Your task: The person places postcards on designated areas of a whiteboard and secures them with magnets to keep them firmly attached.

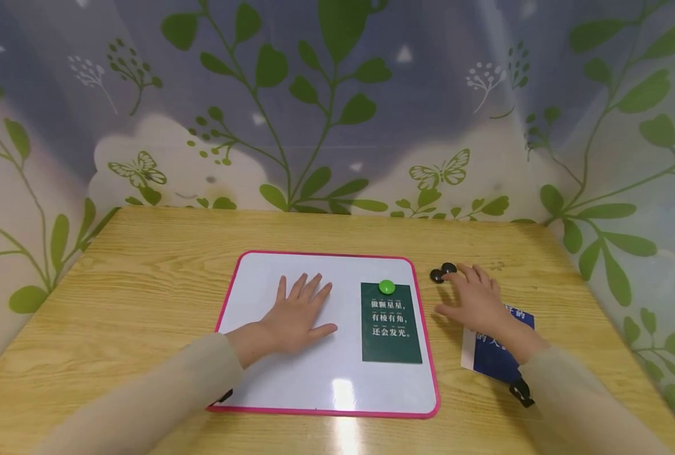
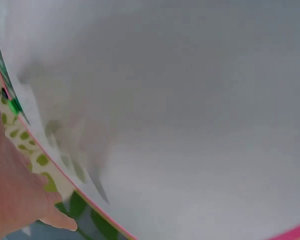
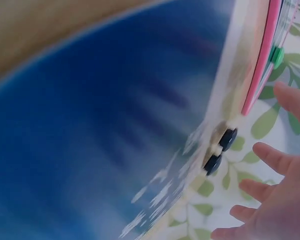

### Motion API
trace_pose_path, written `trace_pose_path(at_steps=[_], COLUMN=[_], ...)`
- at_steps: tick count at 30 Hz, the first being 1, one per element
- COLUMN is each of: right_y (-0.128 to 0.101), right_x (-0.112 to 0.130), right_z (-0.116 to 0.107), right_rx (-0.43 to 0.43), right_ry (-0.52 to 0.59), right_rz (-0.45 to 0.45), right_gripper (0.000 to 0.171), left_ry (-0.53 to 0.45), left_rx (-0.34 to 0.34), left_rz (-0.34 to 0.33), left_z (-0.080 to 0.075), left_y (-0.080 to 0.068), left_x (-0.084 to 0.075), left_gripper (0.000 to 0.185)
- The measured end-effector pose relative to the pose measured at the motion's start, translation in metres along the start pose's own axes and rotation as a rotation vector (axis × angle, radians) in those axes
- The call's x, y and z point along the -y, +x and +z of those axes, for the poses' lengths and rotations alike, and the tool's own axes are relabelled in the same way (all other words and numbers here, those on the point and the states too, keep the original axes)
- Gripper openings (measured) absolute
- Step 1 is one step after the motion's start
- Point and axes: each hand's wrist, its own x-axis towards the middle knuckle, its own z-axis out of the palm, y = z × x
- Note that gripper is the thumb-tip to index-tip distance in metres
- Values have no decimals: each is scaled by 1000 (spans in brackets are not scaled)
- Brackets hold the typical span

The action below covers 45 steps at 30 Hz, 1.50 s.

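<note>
My left hand (image 1: 293, 321) lies over the middle of a whiteboard (image 1: 315, 385) with a pink frame, its fingers straight and spread. At the board's right side, a dark green card (image 1: 391, 347) with white writing sits under a round green magnet (image 1: 387, 287) at its top edge. My right hand (image 1: 476, 303) hovers right of the board, fingers loosely bent and apart, holding nothing. Its fingertips are close to two round black magnets (image 3: 228, 139). Beneath that hand and wrist lies a blue card (image 1: 497, 357) with white writing and a pale left edge, partly hidden.
The board rests on a wood-grain table (image 1: 144, 284). Behind the table and along its sides hangs a curtain (image 1: 326, 114) printed with green leaves and butterflies. A black strap (image 1: 521, 392) shows at my right wrist.
</note>
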Motion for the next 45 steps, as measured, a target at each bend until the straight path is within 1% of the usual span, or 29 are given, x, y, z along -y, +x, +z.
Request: trace_pose_path(at_steps=[5,10,15,21,25,28,32,35,45], right_y=[-8,-20,-28,-37,-42,-46,-46,-45,-41], right_x=[-17,-27,-38,-60,-77,-86,-91,-91,-91], right_z=[-2,-6,-8,-12,-17,-21,-24,-24,-25], right_rx=[17,10,16,58,112,155,187,196,199], right_ry=[-23,-7,-31,-74,-75,-87,-116,-113,-92], right_rz=[25,0,-2,25,55,79,105,121,133], right_gripper=[69,70,74,84,92,97,100,101,103], left_ry=[-6,-3,-20,-40,-61,-55,-17,12,23], left_rx=[-39,-74,-95,-107,-104,-102,-98,-103,-105], left_rz=[-21,-61,-101,-167,-190,-194,-192,-189,-204], left_z=[0,5,4,3,4,4,6,8,17], left_y=[-11,-20,-29,-39,-47,-50,-53,-53,-52], left_x=[21,37,51,76,87,92,95,96,98], left_gripper=[76,76,76,77,78,78,78,78,79])
